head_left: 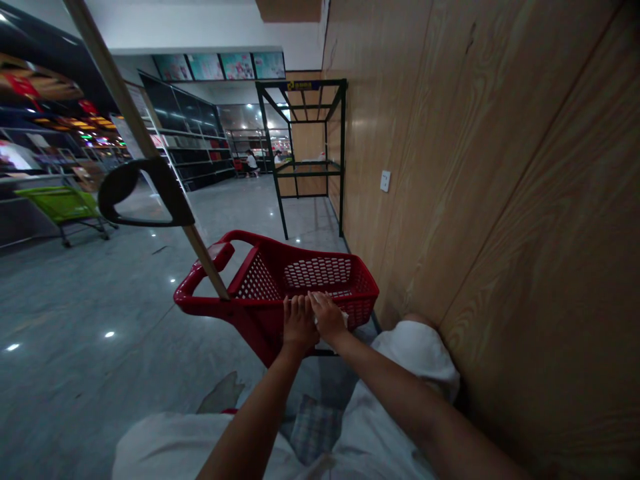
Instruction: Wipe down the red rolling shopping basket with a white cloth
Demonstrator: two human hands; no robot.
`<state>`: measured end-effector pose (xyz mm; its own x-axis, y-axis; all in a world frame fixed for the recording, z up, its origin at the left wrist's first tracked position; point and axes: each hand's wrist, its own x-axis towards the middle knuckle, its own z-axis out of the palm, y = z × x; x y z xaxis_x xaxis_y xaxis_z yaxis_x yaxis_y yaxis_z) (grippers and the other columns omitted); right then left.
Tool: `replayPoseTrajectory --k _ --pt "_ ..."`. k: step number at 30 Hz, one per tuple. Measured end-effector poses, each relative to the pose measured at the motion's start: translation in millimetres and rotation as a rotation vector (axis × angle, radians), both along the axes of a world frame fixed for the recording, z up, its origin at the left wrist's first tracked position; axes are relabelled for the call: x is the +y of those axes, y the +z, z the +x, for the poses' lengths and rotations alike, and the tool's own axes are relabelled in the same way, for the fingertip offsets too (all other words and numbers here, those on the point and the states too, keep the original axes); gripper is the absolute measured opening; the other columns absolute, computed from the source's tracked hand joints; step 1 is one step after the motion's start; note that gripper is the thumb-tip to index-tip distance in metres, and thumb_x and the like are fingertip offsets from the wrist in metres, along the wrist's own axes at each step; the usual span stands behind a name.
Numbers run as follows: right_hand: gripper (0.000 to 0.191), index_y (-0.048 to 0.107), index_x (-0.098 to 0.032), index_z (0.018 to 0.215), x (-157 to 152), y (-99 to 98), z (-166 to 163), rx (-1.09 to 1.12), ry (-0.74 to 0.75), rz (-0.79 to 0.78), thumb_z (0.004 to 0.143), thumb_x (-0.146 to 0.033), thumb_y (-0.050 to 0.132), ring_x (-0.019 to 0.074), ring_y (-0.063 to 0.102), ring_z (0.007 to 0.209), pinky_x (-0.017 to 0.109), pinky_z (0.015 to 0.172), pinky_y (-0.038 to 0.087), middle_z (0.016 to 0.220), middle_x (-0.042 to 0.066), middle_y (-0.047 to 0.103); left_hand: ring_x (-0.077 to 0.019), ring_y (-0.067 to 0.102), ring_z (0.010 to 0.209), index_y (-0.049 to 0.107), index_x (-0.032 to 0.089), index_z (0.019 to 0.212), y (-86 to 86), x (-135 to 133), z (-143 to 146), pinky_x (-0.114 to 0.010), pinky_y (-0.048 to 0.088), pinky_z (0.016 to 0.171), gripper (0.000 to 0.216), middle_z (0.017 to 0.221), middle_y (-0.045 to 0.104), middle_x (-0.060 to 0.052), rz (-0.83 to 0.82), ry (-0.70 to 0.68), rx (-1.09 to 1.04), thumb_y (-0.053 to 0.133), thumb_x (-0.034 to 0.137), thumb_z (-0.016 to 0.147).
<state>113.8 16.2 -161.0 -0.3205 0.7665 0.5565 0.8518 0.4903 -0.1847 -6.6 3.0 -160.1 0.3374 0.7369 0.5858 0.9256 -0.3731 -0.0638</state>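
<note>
The red cart (pixel 257 313) lies straight ahead of both hands, its long axis crosswise, with the left hand (pixel 300 325) nearer its handle and the right hand (pixel 327 318) nearer the end by the wall (pixel 480 200). Left fingers lie nearly straight against the near side, right ones slightly bent over a white cloth (pixel 345 318); how firmly either grips, I cannot tell. A pole (pixel 203 250) slants across the handle; a rack (pixel 343 153) stands beyond.
</note>
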Motion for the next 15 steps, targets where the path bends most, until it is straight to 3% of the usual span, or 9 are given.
replayPoseTrajectory --k 2,5,10,12,15 --pt "0.057 0.043 -0.015 0.141 2 -0.6 9 -0.019 0.044 0.008 0.085 -0.004 0.041 0.0213 0.045 0.126 0.042 0.113 0.031 0.135 0.012 0.053 -0.0333 0.039 0.126 0.042 0.008 0.135 2.2 -1 -7 -0.056 0.016 0.114 0.066 0.128 0.052 -0.018 0.006 -0.013 0.020 0.052 0.033 0.075" --pt "0.059 0.046 -0.018 0.139 3 -3.5 54 -0.068 0.026 -0.011 0.083 0.000 0.042 0.0196 0.048 0.123 0.042 0.113 0.031 0.131 0.010 0.056 -0.0312 0.038 0.128 0.042 0.009 0.135 4.1 -1 -14 -0.053 0.016 0.115 0.064 0.130 0.052 -0.016 0.001 -0.034 0.039 0.052 0.026 0.074" --pt "0.065 0.049 -0.018 0.136 4 -9.5 140 -0.078 -0.230 -0.152 0.075 0.004 0.043 0.0191 0.048 0.123 0.036 0.110 0.035 0.131 0.009 0.057 -0.0335 0.038 0.129 0.041 0.007 0.134 0.5 2 -9 -0.056 0.016 0.115 0.069 0.130 0.051 -0.019 -0.016 -0.008 0.020 0.054 0.027 0.070" --pt "0.067 0.049 -0.016 0.136 4 -10.1 151 -0.050 -0.319 -0.190 0.073 0.005 0.043 0.0194 0.048 0.124 0.033 0.107 0.038 0.131 0.010 0.056 -0.0345 0.038 0.128 0.042 0.006 0.133 -1.6 4 -3 -0.058 0.016 0.114 0.069 0.130 0.051 -0.019 -0.008 0.005 0.010 0.053 0.029 0.070" --pt "0.067 0.052 -0.015 0.134 5 -9.1 131 0.006 -0.316 -0.174 0.071 0.006 0.041 0.0195 0.048 0.124 0.032 0.105 0.040 0.131 0.010 0.057 -0.0358 0.038 0.128 0.044 0.005 0.131 -2.8 5 5 -0.061 0.015 0.113 0.065 0.128 0.052 -0.020 -0.001 0.043 0.000 0.052 0.032 0.072"
